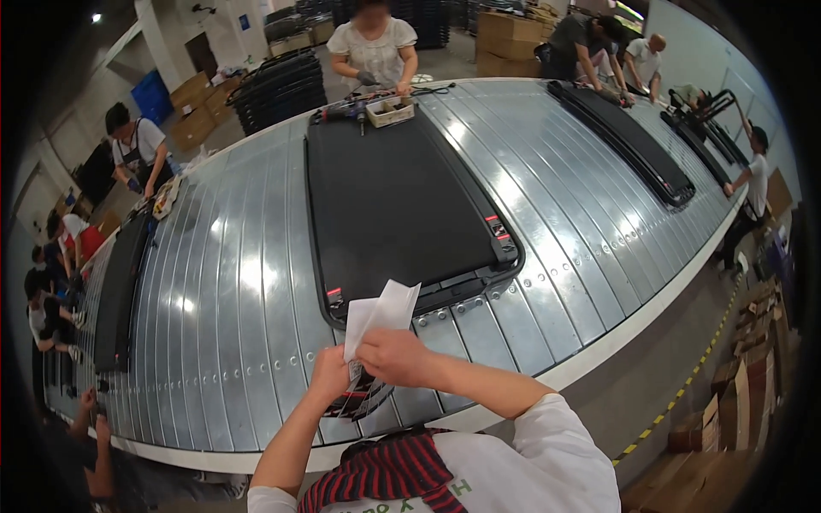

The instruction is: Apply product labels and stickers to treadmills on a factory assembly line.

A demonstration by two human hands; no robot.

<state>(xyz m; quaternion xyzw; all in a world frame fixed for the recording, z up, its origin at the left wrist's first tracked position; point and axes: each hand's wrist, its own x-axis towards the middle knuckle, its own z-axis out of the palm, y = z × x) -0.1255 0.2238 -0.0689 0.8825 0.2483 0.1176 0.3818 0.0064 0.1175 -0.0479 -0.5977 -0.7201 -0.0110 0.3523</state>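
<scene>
White sheets of paper point(389, 309), at least one folded or overlapping another, rise from between my two hands at the near edge of the conveyor. My left hand point(329, 374) grips their lower left edge with the fingers closed. From the right, my right hand point(395, 356) pinches the same sheets. Just beyond the paper lies a large flat black panel point(385, 197) with a raised dark rim and small red-and-white labels at its near corners. Beneath my hands, some dark red and black items point(351, 403) are partly hidden.
The slatted metal conveyor point(231, 282) curves away to both sides. Across it a person point(374, 51) works beside a small parts box point(391, 111) and a power drill point(342, 112). More black panels point(623, 141) lie along the line, with several people around them. Cardboard point(727, 410) stands at right.
</scene>
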